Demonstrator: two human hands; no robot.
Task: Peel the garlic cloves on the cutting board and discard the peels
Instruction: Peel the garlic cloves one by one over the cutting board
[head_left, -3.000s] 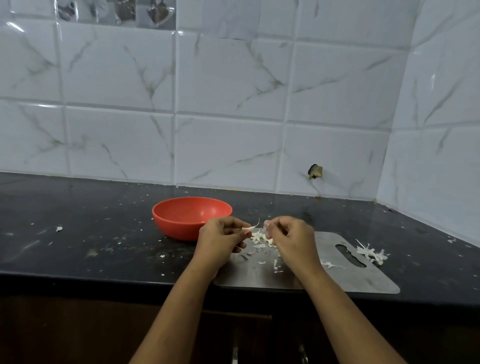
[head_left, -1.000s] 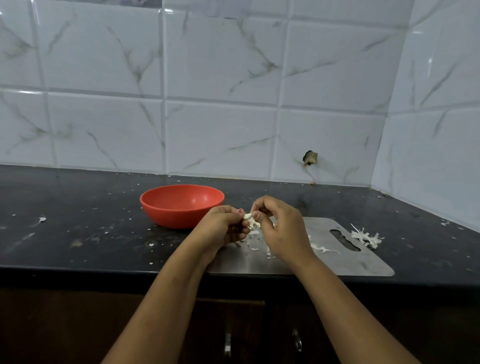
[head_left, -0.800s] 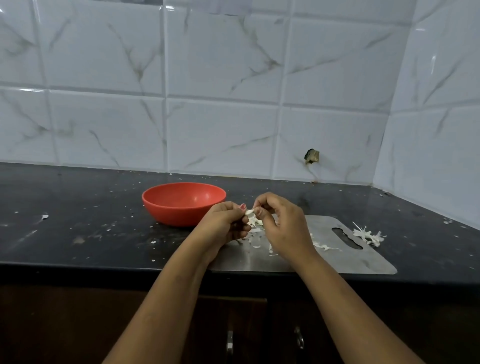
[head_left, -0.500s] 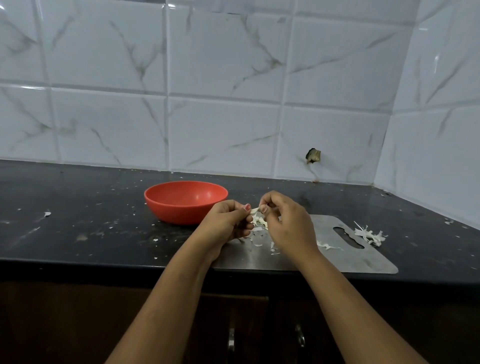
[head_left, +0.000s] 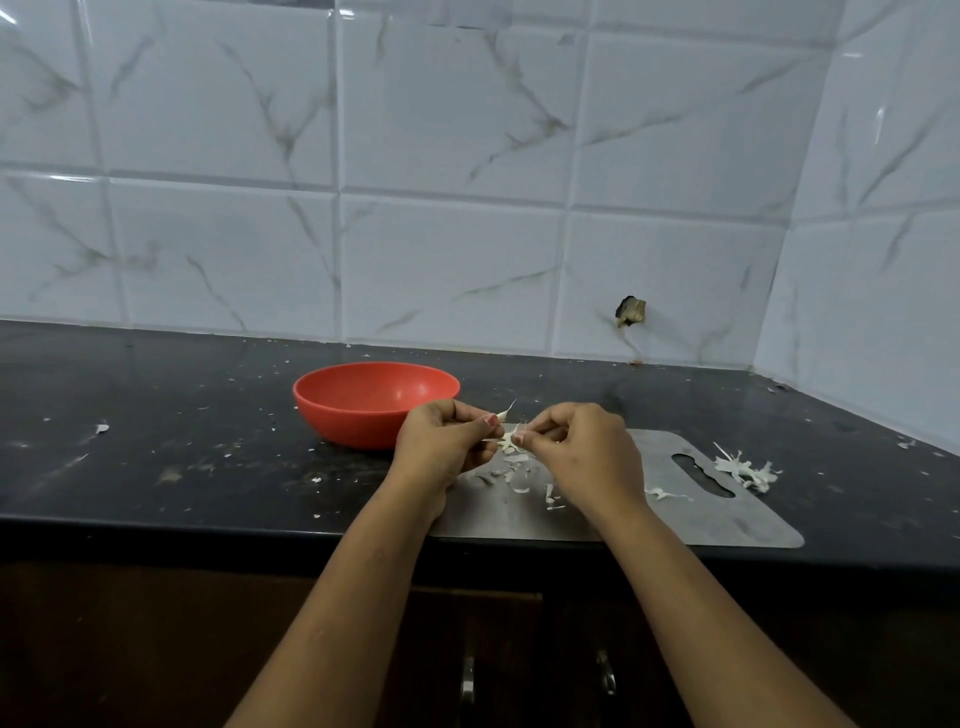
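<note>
Dark counter (head_left: 156, 467) under white tiles: above the steel cutting board (head_left: 675, 514) at its front edge, the left hand (head_left: 441, 447) pinches a garlic clove (head_left: 502, 414), the right hand (head_left: 582, 452) pinches its peel (head_left: 506, 442), beside a red bowl (head_left: 353, 428).

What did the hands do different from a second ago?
The right hand has pulled away rightward from the left hand, tugging a peel from the garlic clove that the left hand holds. The bowl, cutting board and peel pile stayed put.
</note>
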